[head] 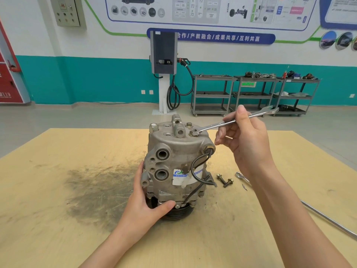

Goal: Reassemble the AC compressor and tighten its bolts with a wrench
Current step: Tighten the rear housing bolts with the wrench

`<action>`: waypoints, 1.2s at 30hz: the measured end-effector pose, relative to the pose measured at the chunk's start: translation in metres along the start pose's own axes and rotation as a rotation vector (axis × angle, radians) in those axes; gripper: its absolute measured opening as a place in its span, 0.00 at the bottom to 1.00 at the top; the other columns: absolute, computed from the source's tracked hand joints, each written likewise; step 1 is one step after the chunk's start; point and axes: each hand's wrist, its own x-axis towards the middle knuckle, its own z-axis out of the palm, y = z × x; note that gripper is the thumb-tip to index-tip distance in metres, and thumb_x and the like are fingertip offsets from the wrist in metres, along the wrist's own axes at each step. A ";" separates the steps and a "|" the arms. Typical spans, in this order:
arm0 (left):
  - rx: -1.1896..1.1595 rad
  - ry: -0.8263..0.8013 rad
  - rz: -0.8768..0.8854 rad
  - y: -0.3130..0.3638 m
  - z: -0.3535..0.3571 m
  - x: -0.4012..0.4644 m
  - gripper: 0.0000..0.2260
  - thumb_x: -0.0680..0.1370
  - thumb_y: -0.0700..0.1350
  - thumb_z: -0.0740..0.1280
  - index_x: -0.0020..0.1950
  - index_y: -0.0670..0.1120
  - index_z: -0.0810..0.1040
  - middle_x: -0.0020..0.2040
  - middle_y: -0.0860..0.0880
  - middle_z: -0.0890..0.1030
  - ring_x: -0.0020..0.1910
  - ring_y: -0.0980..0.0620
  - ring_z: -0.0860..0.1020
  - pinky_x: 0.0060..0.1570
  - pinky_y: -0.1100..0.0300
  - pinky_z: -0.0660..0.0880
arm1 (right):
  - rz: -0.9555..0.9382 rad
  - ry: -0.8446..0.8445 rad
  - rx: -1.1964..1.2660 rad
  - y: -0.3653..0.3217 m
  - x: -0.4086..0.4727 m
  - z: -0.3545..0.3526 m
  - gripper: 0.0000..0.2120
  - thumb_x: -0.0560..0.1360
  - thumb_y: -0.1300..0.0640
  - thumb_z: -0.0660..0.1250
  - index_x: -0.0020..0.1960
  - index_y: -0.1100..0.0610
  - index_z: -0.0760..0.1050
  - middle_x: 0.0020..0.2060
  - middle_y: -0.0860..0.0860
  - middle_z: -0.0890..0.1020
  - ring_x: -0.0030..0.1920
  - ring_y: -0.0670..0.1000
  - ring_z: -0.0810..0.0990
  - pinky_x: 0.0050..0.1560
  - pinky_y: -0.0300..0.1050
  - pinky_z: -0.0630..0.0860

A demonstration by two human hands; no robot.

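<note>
**Wrench seated on compressor top bolt**

The left hand (144,206) gripped the compressor (176,167), upright mid-desk on its pulley. The right hand (245,140) pinched the wrench (231,122), its jaw round a top bolt (194,133). Two loose bolts (225,180) lay just right of the compressor.

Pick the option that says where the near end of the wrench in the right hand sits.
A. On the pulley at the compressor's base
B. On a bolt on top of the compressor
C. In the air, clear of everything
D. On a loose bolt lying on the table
B: the right hand holds the wrench with its end set on a bolt on top of the compressor.
</note>
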 end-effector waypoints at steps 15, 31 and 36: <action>0.001 -0.002 -0.004 0.003 -0.001 0.000 0.57 0.58 0.65 0.77 0.79 0.58 0.47 0.67 0.67 0.72 0.63 0.73 0.71 0.53 0.82 0.64 | -0.314 0.091 -0.231 0.001 -0.010 0.010 0.16 0.82 0.51 0.56 0.41 0.57 0.73 0.25 0.51 0.75 0.28 0.51 0.75 0.33 0.47 0.74; -0.016 0.008 -0.012 0.005 0.000 -0.001 0.56 0.53 0.73 0.76 0.73 0.68 0.48 0.63 0.74 0.72 0.63 0.72 0.71 0.53 0.82 0.65 | -0.324 0.119 -0.208 0.001 -0.012 0.011 0.17 0.82 0.51 0.56 0.39 0.56 0.74 0.24 0.52 0.74 0.27 0.52 0.74 0.32 0.47 0.73; -0.007 0.005 -0.027 0.005 0.000 0.000 0.52 0.55 0.70 0.77 0.69 0.73 0.48 0.63 0.73 0.73 0.63 0.72 0.71 0.53 0.83 0.65 | -0.168 0.117 -0.062 0.004 -0.006 0.007 0.18 0.84 0.55 0.53 0.40 0.58 0.74 0.24 0.51 0.75 0.25 0.50 0.74 0.28 0.40 0.73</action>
